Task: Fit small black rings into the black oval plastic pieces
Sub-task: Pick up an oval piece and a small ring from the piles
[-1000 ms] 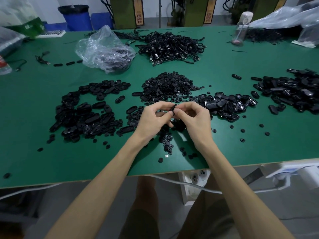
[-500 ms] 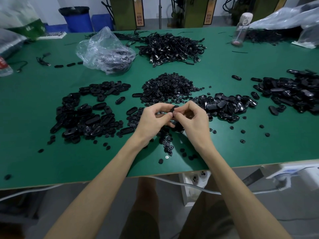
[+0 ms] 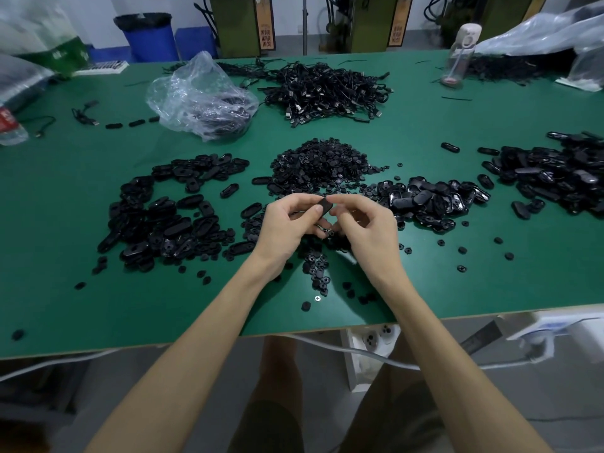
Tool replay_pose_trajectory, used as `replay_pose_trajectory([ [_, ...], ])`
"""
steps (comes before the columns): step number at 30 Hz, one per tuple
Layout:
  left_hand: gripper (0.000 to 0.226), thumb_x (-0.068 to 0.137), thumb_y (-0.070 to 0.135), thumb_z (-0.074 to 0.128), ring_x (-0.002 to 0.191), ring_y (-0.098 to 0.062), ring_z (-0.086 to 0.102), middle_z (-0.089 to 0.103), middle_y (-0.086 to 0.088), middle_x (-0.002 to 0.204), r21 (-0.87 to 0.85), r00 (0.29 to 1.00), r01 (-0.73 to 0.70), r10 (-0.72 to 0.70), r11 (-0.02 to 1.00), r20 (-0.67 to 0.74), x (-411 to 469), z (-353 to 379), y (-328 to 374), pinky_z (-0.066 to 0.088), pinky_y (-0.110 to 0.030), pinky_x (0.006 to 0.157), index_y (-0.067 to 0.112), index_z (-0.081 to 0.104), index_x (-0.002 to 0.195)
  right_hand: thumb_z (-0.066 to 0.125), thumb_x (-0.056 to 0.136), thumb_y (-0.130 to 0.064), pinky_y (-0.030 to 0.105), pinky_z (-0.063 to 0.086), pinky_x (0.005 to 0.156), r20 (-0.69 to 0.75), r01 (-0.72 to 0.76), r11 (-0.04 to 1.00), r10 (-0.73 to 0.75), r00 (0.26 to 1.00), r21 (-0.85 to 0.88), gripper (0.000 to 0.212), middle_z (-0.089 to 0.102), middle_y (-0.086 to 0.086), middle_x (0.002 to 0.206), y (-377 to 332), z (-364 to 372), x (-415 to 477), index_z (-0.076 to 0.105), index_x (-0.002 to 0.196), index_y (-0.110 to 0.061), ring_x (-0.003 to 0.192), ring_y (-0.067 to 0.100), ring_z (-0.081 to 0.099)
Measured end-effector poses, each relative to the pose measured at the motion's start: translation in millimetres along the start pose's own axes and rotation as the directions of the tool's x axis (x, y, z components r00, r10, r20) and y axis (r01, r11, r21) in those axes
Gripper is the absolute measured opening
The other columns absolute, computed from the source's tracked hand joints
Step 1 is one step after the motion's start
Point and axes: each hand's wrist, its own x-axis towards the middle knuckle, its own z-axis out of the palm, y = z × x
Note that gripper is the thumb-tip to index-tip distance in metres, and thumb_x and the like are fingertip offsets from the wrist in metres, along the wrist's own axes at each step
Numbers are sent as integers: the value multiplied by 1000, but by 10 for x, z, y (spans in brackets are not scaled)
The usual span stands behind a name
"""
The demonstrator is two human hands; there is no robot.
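At your nine o'clock lies a pile of oval pieces [image 3: 170,217], probably the finished ones, though I can't be sure. The heap of rings [image 3: 322,166] at twelve and the further oval piles [image 3: 428,201] at two suggest plenty remains. Your left hand [image 3: 284,230] pinches one oval piece [image 3: 324,206] between thumb and forefinger, raised above the table at centre. Your right hand [image 3: 362,227] meets it from three o'clock, its curled fingertips nipping the piece's end. Whether they also hold a ring, I cannot tell.

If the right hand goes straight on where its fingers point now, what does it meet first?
Probably the black oval piece that the left hand holds; fingertips of the right hand seem at its edge, though depth is unclear.
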Motion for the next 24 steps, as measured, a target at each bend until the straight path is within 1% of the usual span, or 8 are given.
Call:
replay_pose_trajectory([
  [2,14,99,-2,64,74,-21,73,76,-10,84,2,1000,-1,1,1000,24,-13,11,13,60,-28,67,1,71,111,64,98,-7,48,57,81,-27,-21,999,22,999,43,22,74,6,92,-3,-18,0,75,113,-17,83,30,69],
  [5,15,98,-3,64,72,-20,71,73,-12,83,28,998,-6,5,1000,55,-26,21,27,59,-27,65,-3,70,112,68,98,-13,46,56,87,-18,-30,999,30,999,11,15,74,4,98,-5,-22,-2,76,112,-14,88,23,68],
  [6,15,98,-3,65,71,-20,71,73,-13,82,43,998,-10,7,999,62,-30,23,34,59,-27,65,-4,70,112,70,98,-13,45,57,88,-12,-37,999,37,999,2,14,75,2,98,-4,-23,1,76,110,-13,88,20,68],
  [10,14,98,-6,63,71,-20,71,73,-12,81,90,997,-12,6,996,71,-37,31,48,59,-27,65,1,71,106,73,95,-12,42,58,85,-8,-60,998,60,998,18,10,76,2,91,3,-26,6,76,105,-9,86,19,71],
  [13,18,98,-8,59,67,-16,70,73,-3,76,133,997,-16,6,991,73,-37,38,43,58,-25,66,5,70,104,75,94,-12,35,59,79,-6,-50,999,50,999,-2,9,75,1,88,8,-7,13,75,102,-9,81,15,70],
  [16,21,97,-9,58,64,-13,68,72,1,74,188,998,-30,19,982,60,-45,48,51,57,-23,66,8,69,100,77,92,-11,30,60,74,17,-48,999,48,999,4,9,75,-1,85,13,3,14,75,100,-10,77,11,71],
  [21,19,96,-10,58,65,-13,66,70,-4,78,234,998,-38,26,972,54,-52,54,72,56,-24,65,6,68,100,78,89,-7,33,61,73,26,-43,998,42,999,38,10,76,1,83,33,3,6,75,98,-11,77,18,72],
  [24,18,97,-11,57,66,-15,65,69,-7,79,236,998,-44,32,971,54,-54,61,91,56,-24,65,3,66,102,79,89,-8,29,61,72,21,-45,997,43,999,62,11,77,1,83,33,0,1,77,99,-11,77,16,73],
])
